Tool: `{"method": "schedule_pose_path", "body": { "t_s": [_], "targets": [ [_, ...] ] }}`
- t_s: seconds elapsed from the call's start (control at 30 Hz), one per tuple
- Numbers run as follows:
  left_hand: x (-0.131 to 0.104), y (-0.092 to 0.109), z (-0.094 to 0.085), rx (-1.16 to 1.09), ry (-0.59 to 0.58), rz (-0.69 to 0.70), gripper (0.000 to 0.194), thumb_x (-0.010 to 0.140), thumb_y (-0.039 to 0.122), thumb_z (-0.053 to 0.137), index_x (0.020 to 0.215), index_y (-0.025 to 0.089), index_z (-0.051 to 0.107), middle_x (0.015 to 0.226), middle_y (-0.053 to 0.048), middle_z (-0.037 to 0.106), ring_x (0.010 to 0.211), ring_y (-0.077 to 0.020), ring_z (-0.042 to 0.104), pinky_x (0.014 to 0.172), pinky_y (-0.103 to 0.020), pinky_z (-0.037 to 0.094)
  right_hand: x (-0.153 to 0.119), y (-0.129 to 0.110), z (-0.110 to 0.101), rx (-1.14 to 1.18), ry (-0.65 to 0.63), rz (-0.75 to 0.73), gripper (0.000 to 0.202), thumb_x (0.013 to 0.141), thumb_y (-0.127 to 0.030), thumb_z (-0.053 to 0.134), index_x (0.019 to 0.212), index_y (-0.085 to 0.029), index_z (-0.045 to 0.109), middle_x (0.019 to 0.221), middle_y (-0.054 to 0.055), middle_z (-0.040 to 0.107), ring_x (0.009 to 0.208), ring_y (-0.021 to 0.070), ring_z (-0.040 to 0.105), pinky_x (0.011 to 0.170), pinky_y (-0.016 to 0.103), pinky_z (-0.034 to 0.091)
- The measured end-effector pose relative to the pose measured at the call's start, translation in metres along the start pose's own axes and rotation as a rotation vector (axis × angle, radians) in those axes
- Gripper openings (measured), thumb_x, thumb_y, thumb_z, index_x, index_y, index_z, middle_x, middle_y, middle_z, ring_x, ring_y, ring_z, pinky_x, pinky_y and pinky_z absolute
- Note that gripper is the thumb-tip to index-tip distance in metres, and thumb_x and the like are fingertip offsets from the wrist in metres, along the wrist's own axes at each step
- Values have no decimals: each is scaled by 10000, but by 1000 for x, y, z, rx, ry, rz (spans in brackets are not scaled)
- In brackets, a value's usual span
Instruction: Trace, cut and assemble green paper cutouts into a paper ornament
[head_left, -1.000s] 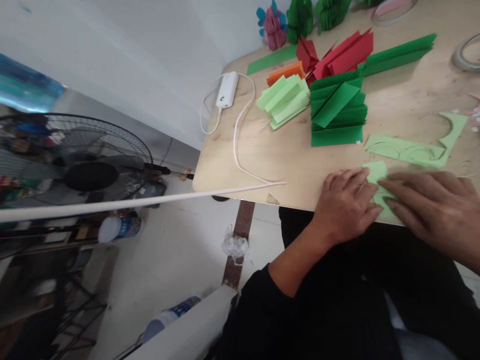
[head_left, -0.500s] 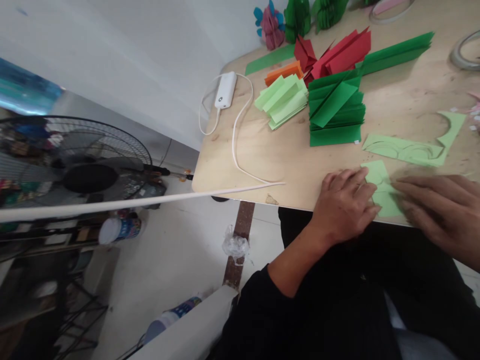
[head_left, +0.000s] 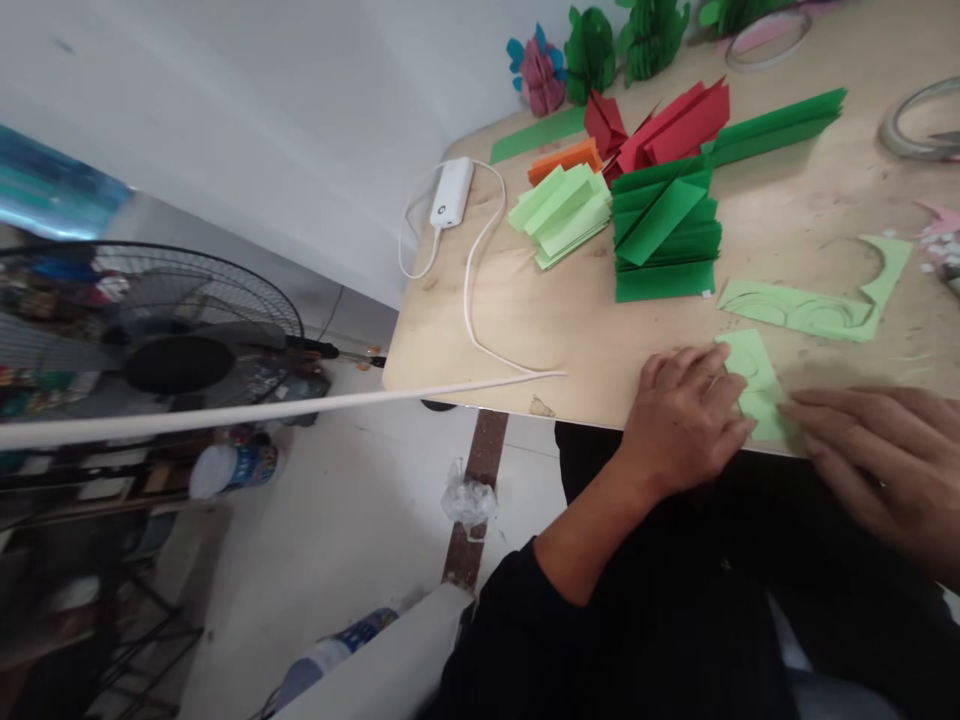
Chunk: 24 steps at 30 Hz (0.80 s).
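Note:
A small piece of light green paper (head_left: pixel 759 388) with a curved line on it lies at the table's front edge. My left hand (head_left: pixel 681 418) holds its left side, fingers bent and close together, thumb low on the sheet. From the other side, my right hand (head_left: pixel 889 450) grips the lower right edge between fingertips and thumb; the exact contact is partly hidden. Just beyond lies a light green offcut (head_left: pixel 832 312) with rounded cutouts. Farther back are a dark green folded paper stack (head_left: pixel 666 245) and a light green pleated paper (head_left: pixel 564 212).
Red folded papers (head_left: pixel 675 125), an orange strip (head_left: pixel 564 158) and green paper figures (head_left: pixel 591 55) are toward the back. Tape rolls (head_left: pixel 896 128) lie at right. A white device (head_left: pixel 452 192) with a cable (head_left: pixel 469 290) sits at left. A fan (head_left: pixel 180 350) stands beside the table (head_left: pixel 450 345).
My right hand has shifted down along the paper's right edge, and more of the sheet shows. My left hand stays in place on it. The whole view has tilted slightly.

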<state>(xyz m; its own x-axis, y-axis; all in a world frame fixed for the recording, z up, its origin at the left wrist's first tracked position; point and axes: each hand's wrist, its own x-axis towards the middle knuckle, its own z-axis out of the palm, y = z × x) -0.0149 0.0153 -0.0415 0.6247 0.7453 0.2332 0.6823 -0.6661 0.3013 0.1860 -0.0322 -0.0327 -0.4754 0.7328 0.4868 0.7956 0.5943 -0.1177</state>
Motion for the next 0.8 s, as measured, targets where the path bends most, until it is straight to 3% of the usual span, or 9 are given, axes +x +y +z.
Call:
{"method": "schedule_pose_path", "body": {
  "t_s": [0.1, 0.27, 0.57, 0.8],
  "targets": [
    [0, 0, 0, 1, 12, 4, 359, 899, 398, 427, 1129, 173, 586, 1390, -73, 493, 1293, -237, 377, 1081, -416, 277, 0, -3, 0, -22, -29, -37, 302, 756, -158, 613, 1056, -169, 588, 999, 113, 670, 913, 283, 577, 712, 421, 449],
    [-1, 0, -1, 9, 4, 9, 367, 902, 401, 425, 1140, 171, 582, 1402, -76, 479, 1301, -235, 369, 1086, -416, 275, -6, -5, -2, 5, -42, 26, 313, 759, -151, 609, 1068, -199, 585, 1030, 102, 669, 978, 280, 576, 760, 418, 447],
    [-1, -1, 1, 14, 8, 16, 380, 898, 409, 430, 1146, 167, 585, 1400, -84, 481, 1293, -235, 375, 1081, -414, 282, -7, 1, -3, -2, 14, 24, 476, 739, -170, 621, 1206, -224, 548, 1048, 81, 672, 939, 253, 597, 775, 409, 455],
    [-1, -1, 1, 2, -4, 16, 372, 885, 402, 457, 1147, 168, 582, 1410, -86, 467, 1309, -232, 355, 1076, -429, 300, -10, 13, -14, -27, 16, 69, 355, 760, -187, 588, 1110, -242, 574, 1029, 66, 673, 887, 237, 603, 764, 404, 457]
  ]
}}
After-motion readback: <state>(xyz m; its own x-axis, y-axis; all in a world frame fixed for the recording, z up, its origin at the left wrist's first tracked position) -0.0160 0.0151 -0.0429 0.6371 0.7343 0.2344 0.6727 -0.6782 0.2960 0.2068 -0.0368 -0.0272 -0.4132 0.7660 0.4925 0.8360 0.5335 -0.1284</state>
